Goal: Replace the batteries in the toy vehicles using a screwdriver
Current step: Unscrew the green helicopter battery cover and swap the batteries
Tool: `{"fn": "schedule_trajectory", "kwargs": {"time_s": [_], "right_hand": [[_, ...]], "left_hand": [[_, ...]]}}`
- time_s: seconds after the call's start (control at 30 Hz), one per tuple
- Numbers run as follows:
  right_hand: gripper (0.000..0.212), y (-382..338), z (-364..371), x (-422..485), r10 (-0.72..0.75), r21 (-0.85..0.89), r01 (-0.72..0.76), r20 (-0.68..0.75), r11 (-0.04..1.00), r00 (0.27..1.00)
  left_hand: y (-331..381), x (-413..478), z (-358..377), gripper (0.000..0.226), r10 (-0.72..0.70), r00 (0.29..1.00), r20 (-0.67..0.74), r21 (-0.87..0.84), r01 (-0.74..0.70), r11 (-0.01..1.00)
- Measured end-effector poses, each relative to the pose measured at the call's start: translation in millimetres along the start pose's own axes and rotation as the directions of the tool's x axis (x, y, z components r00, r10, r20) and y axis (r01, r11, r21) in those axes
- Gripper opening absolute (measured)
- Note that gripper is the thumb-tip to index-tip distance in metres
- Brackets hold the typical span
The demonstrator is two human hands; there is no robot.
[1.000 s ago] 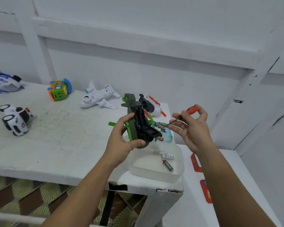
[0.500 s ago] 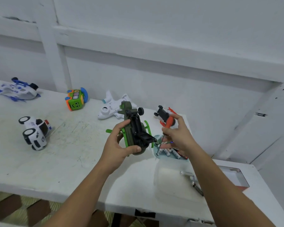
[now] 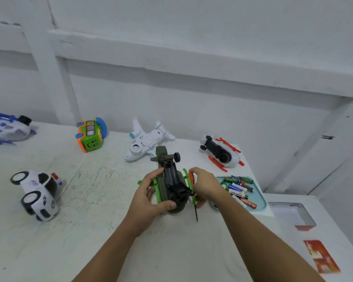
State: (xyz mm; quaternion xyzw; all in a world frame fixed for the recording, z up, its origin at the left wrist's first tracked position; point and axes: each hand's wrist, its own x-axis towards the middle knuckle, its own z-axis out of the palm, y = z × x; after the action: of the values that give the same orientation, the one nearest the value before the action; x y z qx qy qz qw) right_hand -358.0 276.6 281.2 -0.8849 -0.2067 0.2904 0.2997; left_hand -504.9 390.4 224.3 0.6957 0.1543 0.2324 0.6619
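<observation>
White table [image 3: 86, 202] runs wide below me, and at its middle I hold the green helicopter [image 3: 171, 187] belly-up so that its dark underside faces my camera. Just right lies the teal tray [image 3: 260, 195] of batteries, near enough for reloading, I judge. My left hand [image 3: 149, 198] clamps the hull. My right hand [image 3: 205, 185], close beside it, wraps the orange screwdriver [image 3: 191, 177], tip pointing near.
</observation>
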Motion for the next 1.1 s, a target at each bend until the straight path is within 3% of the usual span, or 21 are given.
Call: {"fn": "schedule_trajectory", "kwargs": {"time_s": [0.2,0.33,0.43,0.57,0.7,0.87,1.1], "right_hand": [[0.046,-3.3,7.3,6.2,0.072,-0.128,-0.07,0.012,0.989,0.997],[0.068,-6.5,7.4,5.0,0.116,-0.12,-0.113,0.022,0.986,0.993],[0.072,0.2,4.2,4.9,0.045,-0.125,-0.05,-0.044,0.991,0.998],[0.058,9.5,-17.6,0.2,-0.09,-0.245,0.043,-0.183,0.968,0.979],[0.028,19.3,-44.0,-9.9,-0.027,-0.368,-0.096,-0.315,0.925,0.949],[0.025,30.6,-45.0,-11.3,0.103,-0.489,-0.213,-0.243,0.846,0.965],[0.016,32.6,-33.0,-6.4,0.057,-0.498,-0.222,-0.325,0.838,0.944]], "left_hand": [[-10.9,2.6,-13.0,0.086,0.014,0.999,0.051,-0.039,-0.012,0.999],[-12.7,4.7,-21.3,0.089,0.018,0.997,0.078,-0.072,-0.012,0.997],[-15.1,3.7,-24.2,0.092,0.002,0.995,0.095,-0.097,0.007,0.995],[-21.3,1.7,-25.1,0.092,-0.006,0.993,0.114,-0.105,0.018,0.994],[-24.3,1.5,-24.5,0.09,-0.01,0.993,0.115,-0.105,0.023,0.994],[-25.0,0.5,-23.6,0.088,0.009,0.994,0.109,-0.099,0.002,0.995],[-23.5,-1.5,-23.4,0.085,0.028,0.994,0.105,-0.097,-0.018,0.995]]}}
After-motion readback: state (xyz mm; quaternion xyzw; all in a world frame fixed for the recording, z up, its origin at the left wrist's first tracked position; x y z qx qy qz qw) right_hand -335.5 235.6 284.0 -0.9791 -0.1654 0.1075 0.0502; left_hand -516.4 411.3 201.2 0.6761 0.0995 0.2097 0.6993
